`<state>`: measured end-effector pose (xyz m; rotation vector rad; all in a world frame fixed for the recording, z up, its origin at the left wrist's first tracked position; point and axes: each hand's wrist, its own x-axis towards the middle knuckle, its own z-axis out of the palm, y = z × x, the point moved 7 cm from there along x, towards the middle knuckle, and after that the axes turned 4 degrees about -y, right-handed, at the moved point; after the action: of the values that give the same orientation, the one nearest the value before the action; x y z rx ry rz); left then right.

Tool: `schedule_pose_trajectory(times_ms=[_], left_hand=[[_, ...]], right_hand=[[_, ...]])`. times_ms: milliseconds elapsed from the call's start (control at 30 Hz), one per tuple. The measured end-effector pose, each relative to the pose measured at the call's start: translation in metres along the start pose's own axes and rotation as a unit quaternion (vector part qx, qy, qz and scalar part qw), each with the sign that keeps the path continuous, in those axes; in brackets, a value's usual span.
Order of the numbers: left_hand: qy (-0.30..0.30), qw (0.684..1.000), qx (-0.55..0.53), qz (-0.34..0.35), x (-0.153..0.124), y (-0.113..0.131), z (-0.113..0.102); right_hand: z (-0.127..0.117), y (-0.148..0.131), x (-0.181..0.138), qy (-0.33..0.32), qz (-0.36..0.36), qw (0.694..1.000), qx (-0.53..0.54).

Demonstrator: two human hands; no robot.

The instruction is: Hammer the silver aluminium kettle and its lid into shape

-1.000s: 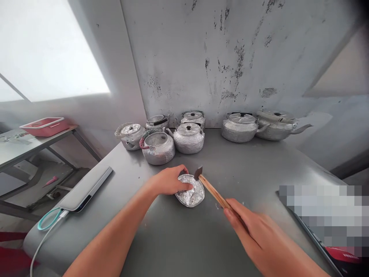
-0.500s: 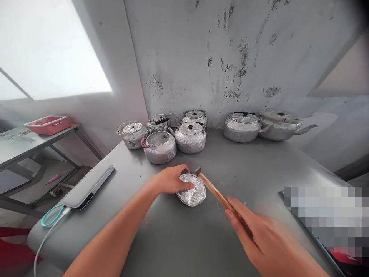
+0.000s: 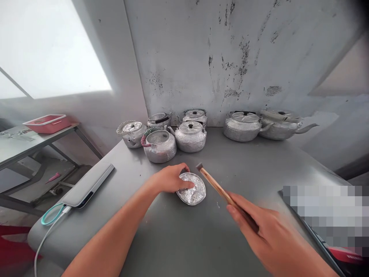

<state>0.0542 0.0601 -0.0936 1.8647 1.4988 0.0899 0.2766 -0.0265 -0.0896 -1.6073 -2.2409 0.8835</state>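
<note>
My left hand (image 3: 172, 178) grips a dented, silvery metal kettle lid (image 3: 196, 193) by its left side, thumb pressed over the crumpled surface and fingers curled behind the far edge. To the right, my right hand (image 3: 255, 223) is wrapped around the wooden handle of a small hammer (image 3: 216, 186). The dark head of the hammer is raised just above the lid's upper right rim, apart from it. Beyond my hands stands an aluminium kettle (image 3: 161, 149) with an open top and a red-and-green wrapped handle.
Several more battered kettles (image 3: 190, 140) line the back of the grey table (image 3: 184, 238), near the stained wall. A pale power bank (image 3: 89, 186) with a cable lies at left. A pink basket (image 3: 52, 124) sits on a side table. A pixelated object (image 3: 325, 215) rests at right.
The hammer head has lifted slightly away from the lid's edge, and my right hand has shifted a little to the right. My left hand and the lid stay in place.
</note>
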Motion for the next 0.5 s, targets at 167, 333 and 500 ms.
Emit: schedule_pose_trajectory(times_ms=[167, 333, 500], left_hand=[[-0.004, 1.0, -0.002, -0.015, 0.001, -0.002, 0.0], [-0.002, 1.0, 0.003, -0.023, 0.002, -0.002, 0.001], [-0.001, 1.0, -0.001, -0.019, 0.001, -0.002, 0.001]], right_hand=[[0.01, 0.011, 0.0, -0.048, 0.04, 0.996, 0.071], [0.015, 0.01, 0.003, -0.056, 0.045, 0.996, 0.043], [0.008, 0.003, 0.002, -0.003, 0.017, 1.0, 0.017]])
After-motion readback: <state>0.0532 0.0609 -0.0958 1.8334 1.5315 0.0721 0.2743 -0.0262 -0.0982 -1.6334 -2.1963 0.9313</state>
